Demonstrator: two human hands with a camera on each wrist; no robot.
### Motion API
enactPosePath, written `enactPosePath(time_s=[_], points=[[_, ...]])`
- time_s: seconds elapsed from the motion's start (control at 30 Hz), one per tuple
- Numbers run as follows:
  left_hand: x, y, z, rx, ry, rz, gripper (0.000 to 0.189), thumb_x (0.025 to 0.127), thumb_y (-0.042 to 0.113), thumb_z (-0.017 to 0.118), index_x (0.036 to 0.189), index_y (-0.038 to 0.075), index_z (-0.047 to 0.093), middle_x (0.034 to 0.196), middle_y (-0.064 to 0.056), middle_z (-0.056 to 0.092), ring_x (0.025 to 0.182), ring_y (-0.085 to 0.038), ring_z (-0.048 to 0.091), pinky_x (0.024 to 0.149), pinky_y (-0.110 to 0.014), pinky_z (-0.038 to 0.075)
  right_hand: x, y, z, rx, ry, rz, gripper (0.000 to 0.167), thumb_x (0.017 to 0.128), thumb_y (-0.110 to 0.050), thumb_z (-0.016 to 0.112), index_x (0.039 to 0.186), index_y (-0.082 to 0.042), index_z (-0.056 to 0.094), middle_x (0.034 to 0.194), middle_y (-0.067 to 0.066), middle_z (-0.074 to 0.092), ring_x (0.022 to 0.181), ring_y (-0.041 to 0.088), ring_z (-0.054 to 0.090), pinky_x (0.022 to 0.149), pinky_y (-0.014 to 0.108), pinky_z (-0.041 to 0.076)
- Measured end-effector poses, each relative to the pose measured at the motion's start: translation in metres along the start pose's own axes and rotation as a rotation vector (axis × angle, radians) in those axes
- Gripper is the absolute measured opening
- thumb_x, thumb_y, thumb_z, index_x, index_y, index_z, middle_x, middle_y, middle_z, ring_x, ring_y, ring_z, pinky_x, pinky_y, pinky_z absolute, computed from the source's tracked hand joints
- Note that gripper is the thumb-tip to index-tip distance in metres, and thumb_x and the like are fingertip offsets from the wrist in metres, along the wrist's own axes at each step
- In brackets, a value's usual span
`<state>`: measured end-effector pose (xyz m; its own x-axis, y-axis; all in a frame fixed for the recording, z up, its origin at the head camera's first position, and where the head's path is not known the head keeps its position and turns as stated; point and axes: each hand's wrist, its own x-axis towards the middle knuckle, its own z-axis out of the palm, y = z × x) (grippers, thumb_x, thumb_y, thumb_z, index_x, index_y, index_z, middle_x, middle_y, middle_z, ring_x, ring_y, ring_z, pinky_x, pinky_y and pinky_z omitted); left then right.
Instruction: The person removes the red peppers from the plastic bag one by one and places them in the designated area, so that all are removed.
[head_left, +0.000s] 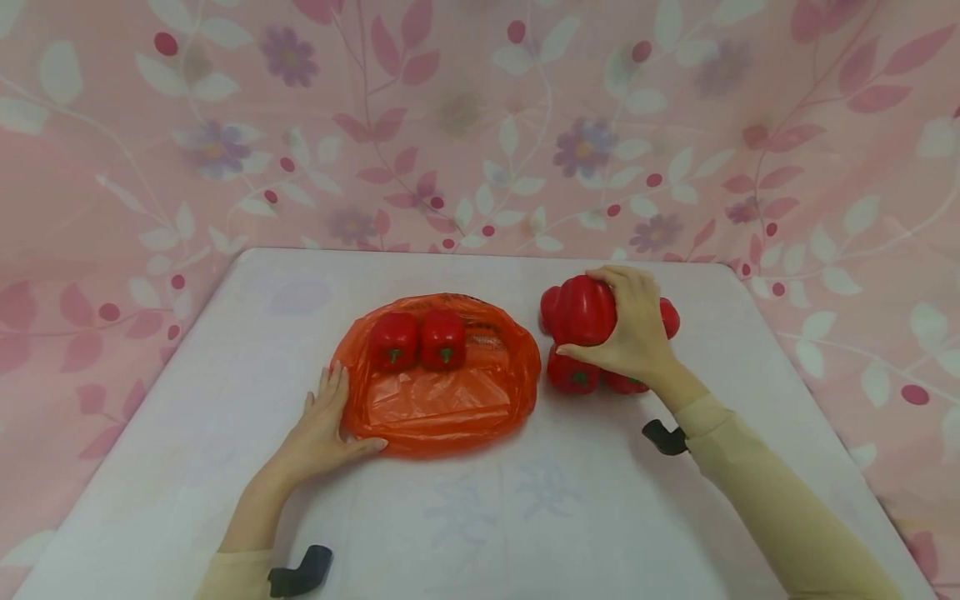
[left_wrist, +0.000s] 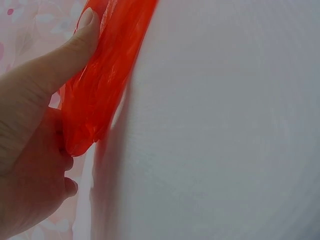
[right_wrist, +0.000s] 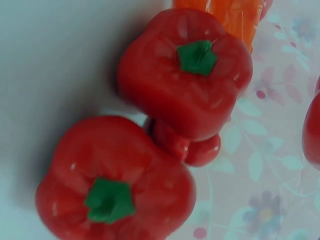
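My right hand (head_left: 637, 325) grips a red bell pepper (head_left: 583, 310) from its right side, fingers over the top and thumb below. It is held over a cluster of red bell peppers, two of which, a front left pepper (right_wrist: 185, 75) and a front right pepper (right_wrist: 115, 182), show green stems in the right wrist view. My left hand (head_left: 318, 429) rests at the left rim of an orange plastic bag (head_left: 435, 408), fingers spread along the outside and thumb (left_wrist: 75, 50) on the bag. Inside the bag, a left pepper (head_left: 393, 340) and a right pepper (head_left: 443, 340) sit side by side.
The white table (head_left: 450, 533) carries everything. Another red pepper (head_left: 670, 318) shows behind my right hand, and one more (head_left: 550, 307) behind the held one. A pink floral cloth (head_left: 480, 125) hangs behind the table. Black wrist mounts (head_left: 303, 573) stick out beside both sleeves.
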<state>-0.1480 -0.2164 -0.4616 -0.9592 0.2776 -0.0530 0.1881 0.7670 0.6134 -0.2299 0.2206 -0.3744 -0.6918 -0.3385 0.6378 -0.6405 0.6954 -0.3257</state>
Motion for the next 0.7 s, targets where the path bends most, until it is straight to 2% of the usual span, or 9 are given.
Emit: enactPosePath(time_s=[0.27,0.7], points=[[0.000,0.001,-0.001,-0.001,0.002,-0.001,0.122,0.074,0.053,0.077,0.150,-0.007,0.004,0.158,-0.023,-0.005,0.144,-0.037,-0.012,0.112,-0.060,-0.004,-0.009,0.010,-0.010,-0.039,0.030,0.006,0.102,0.066,-0.078,0.062,0.129,0.000,0.044,0.128,0.020,0.047,0.121,0.036,0.039,0.095,0.059,0.031],[0.001,0.001,0.000,0.001,0.004,0.001,0.122,0.074,0.053,0.078,0.150,-0.007,0.004,0.158,-0.023,-0.005,0.144,-0.038,-0.012,0.112,-0.061,-0.004,-0.021,0.024,-0.028,-0.043,0.076,0.039,0.101,0.067,-0.077,0.063,0.129,0.002,0.045,0.127,0.020,0.048,0.120,0.036,0.040,0.093,0.059,0.030]])
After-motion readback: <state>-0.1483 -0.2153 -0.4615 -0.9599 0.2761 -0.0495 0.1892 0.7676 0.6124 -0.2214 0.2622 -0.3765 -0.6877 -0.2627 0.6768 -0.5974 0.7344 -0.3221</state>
